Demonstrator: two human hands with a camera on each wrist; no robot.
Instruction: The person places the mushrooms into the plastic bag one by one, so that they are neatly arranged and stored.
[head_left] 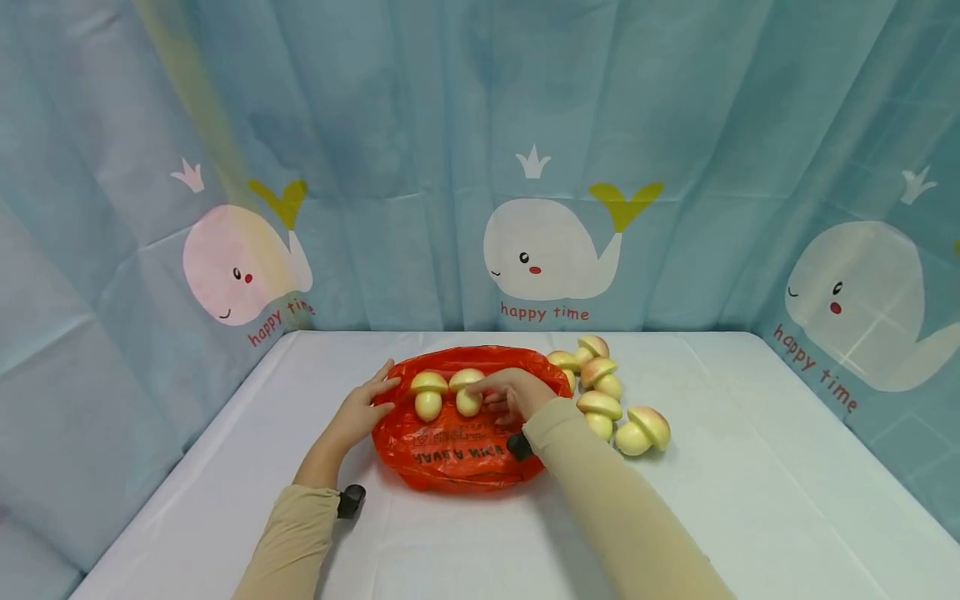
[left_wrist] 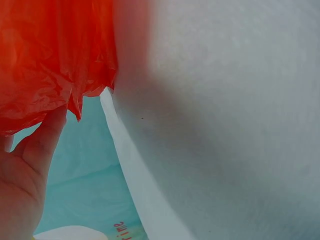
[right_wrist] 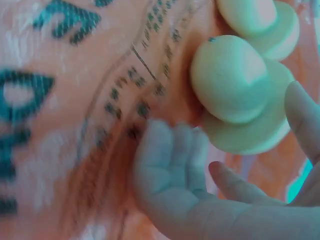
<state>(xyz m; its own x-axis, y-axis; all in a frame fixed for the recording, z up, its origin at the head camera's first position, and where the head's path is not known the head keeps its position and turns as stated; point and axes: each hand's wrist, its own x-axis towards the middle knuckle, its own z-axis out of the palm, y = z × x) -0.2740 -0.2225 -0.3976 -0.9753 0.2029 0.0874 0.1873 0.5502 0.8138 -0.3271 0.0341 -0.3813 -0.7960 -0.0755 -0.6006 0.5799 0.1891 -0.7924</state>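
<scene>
A red plastic bag with dark printing lies spread open on the white table. Two pale yellow toy mushrooms, a left one and a right one, lie side by side in it. My left hand is at the bag's left rim, its fingers spread and reaching over the edge; in the left wrist view the red film hides some fingertips. Over the bag, my right hand has its index finger beside the right mushroom. In the right wrist view, this mushroom sits between no closed fingers; the other fingers are loosely curled.
Several more toy mushrooms, with reddish caps, stand right of the bag, the nearest one at the front of the group. Behind the white table hangs a light blue curtain with whale prints, which also runs along both sides.
</scene>
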